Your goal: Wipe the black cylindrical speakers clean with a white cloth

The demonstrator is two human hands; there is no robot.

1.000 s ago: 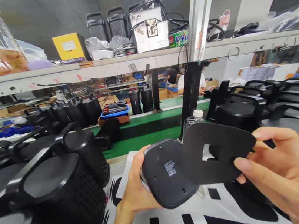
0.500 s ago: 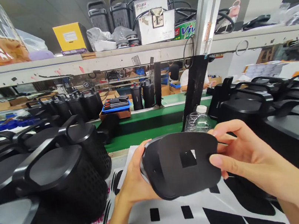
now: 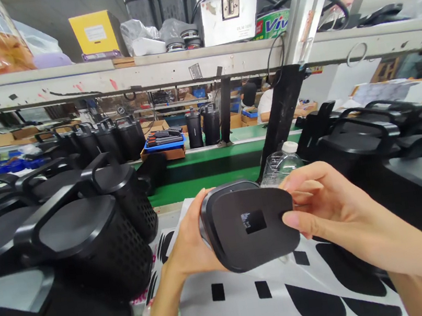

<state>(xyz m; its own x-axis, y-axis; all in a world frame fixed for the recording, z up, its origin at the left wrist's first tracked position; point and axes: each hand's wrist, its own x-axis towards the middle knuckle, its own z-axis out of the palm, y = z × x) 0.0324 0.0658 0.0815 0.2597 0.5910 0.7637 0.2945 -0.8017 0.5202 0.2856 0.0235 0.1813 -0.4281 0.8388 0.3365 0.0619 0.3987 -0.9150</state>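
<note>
My left hand is wrapped round the side of a black portable speaker, whose flat, rounded end faces me. Between the thumb and fingers of my right hand is the right edge of a thin black pad with a rectangular cutout. The pad lies over most of that end, its left part close against it; whether it sticks there I cannot tell. Small print shows through the cutout. Below both hands is a white backing sheet with black die-cut pieces, among them small rectangles and large curved shapes.
Black units with handles crowd the left and the right. A clear plastic bottle stands behind my right hand. Beyond lies a green conveyor belt. A shelf with boxes crosses above; a person sits in the background.
The pad has shifted left over the speaker's end, and its cutout now shows print. My right hand has moved slightly left with it. The camera view has tilted a little.
</note>
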